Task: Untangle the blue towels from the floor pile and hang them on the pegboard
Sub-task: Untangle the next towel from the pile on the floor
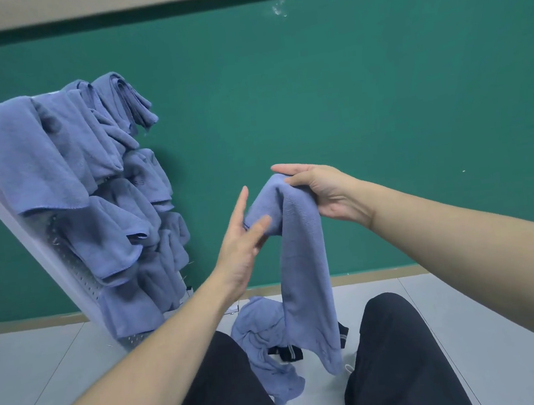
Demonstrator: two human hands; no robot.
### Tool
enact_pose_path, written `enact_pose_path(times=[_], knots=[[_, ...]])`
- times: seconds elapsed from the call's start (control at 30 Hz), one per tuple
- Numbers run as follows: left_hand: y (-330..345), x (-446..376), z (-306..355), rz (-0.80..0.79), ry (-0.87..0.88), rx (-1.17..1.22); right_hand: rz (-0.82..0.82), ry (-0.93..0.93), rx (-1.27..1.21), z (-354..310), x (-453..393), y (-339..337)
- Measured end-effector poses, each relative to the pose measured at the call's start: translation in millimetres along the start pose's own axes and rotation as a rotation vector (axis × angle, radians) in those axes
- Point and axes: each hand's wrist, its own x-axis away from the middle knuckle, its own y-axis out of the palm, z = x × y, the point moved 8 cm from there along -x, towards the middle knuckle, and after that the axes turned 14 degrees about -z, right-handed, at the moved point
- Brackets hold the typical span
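Right hand (320, 194) pinches the towel (301, 264) at its top; it hangs lengthwise toward the floor pile (259, 343). Left hand (240, 247), fingers straight, touches its upper edge. I judge the pegboard (80, 279) lies left, nearer the left hand.

The person has bare forearms (162, 352), no sleeves in sight, and wears plain black trousers (400, 352) over both legs.
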Motion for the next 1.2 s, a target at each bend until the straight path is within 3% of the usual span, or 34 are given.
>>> enact_pose_path(times=[0.13, 0.23, 0.37, 0.53, 0.73, 0.97, 1.07, 1.2], knots=[[18, -2, 6, -0.007, 0.068, -0.277, -0.009, 0.060, -0.011, 4, 2, 3], [13, -5, 11, 0.118, 0.053, -0.252, 0.051, 0.072, 0.023, 4, 5, -4], [11, -7, 13, 0.166, -0.026, -0.227, 0.066, 0.059, 0.100, 3, 7, -11], [-4, -14, 8, 0.271, -0.122, -0.068, -0.079, 0.048, 0.424, 14, 14, 5], [-19, -18, 16, 0.279, -0.076, -0.124, -0.086, -0.106, 0.750, 11, 14, 14], [-55, -18, 18, 0.412, -0.121, -0.031, 0.068, -0.022, 0.570, 9, 10, -2], [-40, -18, 17, 0.298, -0.121, 0.123, 0.054, 0.006, 0.373, 16, 7, -1], [-16, -9, 6, 0.093, -0.126, 0.121, 0.073, -0.018, 0.183, 13, 3, -3]])
